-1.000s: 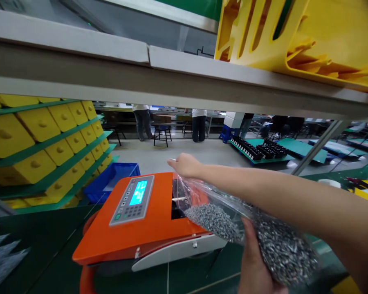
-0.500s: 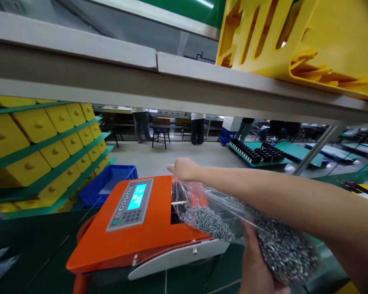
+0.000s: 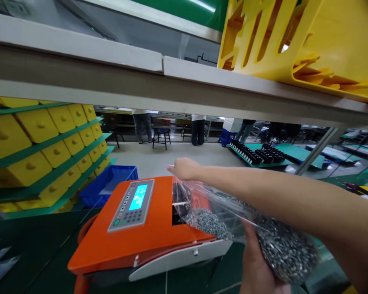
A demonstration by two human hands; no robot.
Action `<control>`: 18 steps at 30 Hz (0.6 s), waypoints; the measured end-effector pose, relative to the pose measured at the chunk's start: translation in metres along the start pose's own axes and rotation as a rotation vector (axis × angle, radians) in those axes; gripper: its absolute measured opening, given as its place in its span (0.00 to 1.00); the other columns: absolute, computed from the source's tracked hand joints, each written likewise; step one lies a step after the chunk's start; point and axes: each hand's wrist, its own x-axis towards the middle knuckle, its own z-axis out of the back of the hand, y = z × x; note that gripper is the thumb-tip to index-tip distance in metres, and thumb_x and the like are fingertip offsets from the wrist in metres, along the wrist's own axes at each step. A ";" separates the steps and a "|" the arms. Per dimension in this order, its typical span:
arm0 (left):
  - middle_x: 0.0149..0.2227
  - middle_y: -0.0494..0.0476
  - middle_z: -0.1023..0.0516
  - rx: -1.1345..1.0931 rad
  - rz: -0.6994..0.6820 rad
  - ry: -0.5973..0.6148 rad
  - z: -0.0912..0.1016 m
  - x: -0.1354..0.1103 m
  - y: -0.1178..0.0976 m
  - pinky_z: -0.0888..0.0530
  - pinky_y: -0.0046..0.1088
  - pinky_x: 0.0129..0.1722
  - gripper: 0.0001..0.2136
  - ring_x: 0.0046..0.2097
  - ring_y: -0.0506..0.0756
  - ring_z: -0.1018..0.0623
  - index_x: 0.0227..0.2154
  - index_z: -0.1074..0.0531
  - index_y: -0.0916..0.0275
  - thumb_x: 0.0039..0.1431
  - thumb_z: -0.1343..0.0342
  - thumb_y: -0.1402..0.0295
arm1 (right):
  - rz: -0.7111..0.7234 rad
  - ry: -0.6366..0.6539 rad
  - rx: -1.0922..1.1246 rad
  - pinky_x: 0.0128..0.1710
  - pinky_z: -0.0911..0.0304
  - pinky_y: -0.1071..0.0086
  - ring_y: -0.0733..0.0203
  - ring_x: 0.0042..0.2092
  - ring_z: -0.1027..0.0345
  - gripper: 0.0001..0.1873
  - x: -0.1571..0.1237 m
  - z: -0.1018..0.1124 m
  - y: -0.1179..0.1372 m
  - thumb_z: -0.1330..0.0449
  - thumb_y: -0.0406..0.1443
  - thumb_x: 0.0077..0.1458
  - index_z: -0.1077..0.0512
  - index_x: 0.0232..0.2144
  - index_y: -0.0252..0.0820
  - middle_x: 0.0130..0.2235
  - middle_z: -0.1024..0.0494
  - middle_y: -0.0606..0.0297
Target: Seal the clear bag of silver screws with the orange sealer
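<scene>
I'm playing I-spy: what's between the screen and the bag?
Between the screen and bag, the head view shows grey panel, orange cover and dark opening.

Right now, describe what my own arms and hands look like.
The right hand is ungloved, and its visible forearm is bare: no sleeve, watch or bracelet shows. The left hand is also ungloved; its forearm does not clearly show.

Right forearm [image 3: 263, 188] bare, entering from right edge, extended forward and leftward, crossing above left hand [image 3: 259, 265]; right hand [image 3: 186, 168] at far end, fingers [image 3: 179, 164] curled in. Left hand lower, nearer body, thumb [image 3: 250, 237] raised, remaining digits largely hidden.
</scene>
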 end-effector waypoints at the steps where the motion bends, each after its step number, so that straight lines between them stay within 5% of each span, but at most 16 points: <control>1: 0.56 0.61 0.31 -0.001 -0.002 0.016 -0.001 0.000 -0.001 0.37 0.47 0.59 0.30 0.62 0.62 0.39 0.55 0.38 0.58 0.54 0.52 0.46 | 0.012 0.003 -0.012 0.38 0.36 0.64 0.46 0.43 0.28 0.30 0.001 0.001 0.001 0.54 0.52 0.58 0.25 0.31 0.31 0.36 0.23 0.43; 18: 0.53 0.61 0.28 -0.030 -0.048 0.020 -0.018 -0.001 -0.007 0.33 0.44 0.57 0.27 0.60 0.61 0.35 0.54 0.36 0.58 0.56 0.53 0.47 | 0.113 0.057 -0.179 0.44 0.33 0.58 0.43 0.48 0.30 0.31 0.011 0.005 0.010 0.55 0.52 0.59 0.25 0.39 0.31 0.42 0.24 0.41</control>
